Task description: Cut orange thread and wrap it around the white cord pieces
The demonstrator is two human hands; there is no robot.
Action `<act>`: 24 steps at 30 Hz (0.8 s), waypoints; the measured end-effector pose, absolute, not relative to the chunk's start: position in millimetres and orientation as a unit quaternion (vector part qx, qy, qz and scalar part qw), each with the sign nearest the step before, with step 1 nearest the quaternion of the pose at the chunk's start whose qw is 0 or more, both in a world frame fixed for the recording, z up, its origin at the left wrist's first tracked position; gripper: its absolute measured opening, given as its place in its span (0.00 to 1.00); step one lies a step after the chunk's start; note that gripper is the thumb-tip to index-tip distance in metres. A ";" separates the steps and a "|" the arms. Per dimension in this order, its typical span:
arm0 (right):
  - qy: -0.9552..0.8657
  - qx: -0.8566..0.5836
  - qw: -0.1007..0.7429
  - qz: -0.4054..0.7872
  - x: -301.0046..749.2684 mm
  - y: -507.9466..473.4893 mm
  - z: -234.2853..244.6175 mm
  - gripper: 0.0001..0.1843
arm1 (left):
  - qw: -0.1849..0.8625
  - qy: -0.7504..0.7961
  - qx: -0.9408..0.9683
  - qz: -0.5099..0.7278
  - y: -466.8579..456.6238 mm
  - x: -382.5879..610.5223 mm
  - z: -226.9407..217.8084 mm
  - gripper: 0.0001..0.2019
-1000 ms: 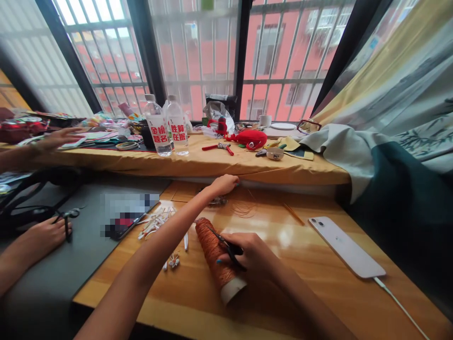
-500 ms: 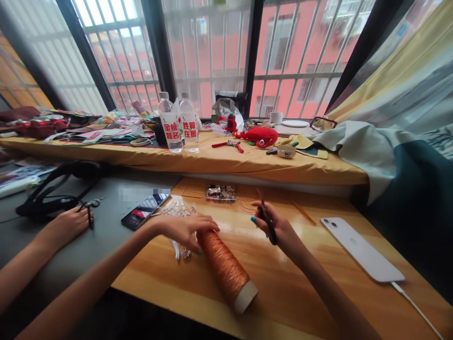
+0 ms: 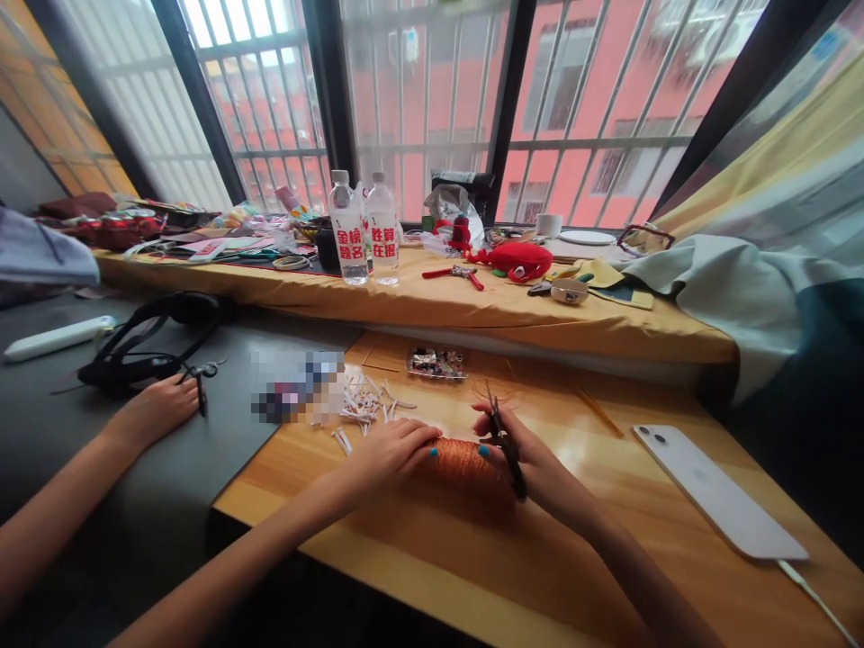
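While the orange thread spool [image 3: 463, 461] is laid crosswise on the wooden worktop [image 3: 607, 513] between both hands, its left end is pinched between thumb and fingers of the left hand [image 3: 388, 452]. Black scissors [image 3: 511, 468] are gripped in the right hand [image 3: 540, 461], blades pointed up and away; whether the thumb is also pressed on the spool can't be told.

Risks: winding could be nicked if the blades are tipped down, since they're carried right beside it. Spool, being round, could be rolled if the left grip is eased. Loose thread loops [image 3: 511, 393] are spread just beyond the blade tips; could be snagged or tangled if the scissors are swept forward. White strips [image 3: 364, 398] could be scattered if the left forearm is swung; bead tray [image 3: 436, 364] could be knocked by a long reach.
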State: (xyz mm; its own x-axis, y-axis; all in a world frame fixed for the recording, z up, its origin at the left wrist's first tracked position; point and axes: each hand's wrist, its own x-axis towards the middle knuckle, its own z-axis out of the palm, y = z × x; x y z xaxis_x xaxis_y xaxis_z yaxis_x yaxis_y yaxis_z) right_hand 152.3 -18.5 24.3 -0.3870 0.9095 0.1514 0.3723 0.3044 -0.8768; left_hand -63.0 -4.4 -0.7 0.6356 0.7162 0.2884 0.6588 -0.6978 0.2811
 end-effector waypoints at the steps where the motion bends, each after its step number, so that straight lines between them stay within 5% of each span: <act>1: -0.725 -0.448 0.349 0.389 150.9 -17.2 21.8 0.21 | 0.071 0.378 0.900 0.206 -5.2 -61.5 -1.4 0.15; 6: -0.725 -0.478 0.361 0.339 144.5 -14.1 7.6 0.20 | 0.064 0.369 0.896 0.240 -11.2 -51.5 -3.4 0.21; 15: -0.707 -0.503 0.403 0.289 143.3 -18.1 8.8 0.19 | 0.026 0.372 0.871 0.319 -24.9 -31.0 -10.9 0.08; 24: -0.701 -0.522 0.422 0.242 141.4 -22.1 7.9 0.18 | -0.059 0.393 0.890 0.222 -7.3 -25.0 -7.6 0.10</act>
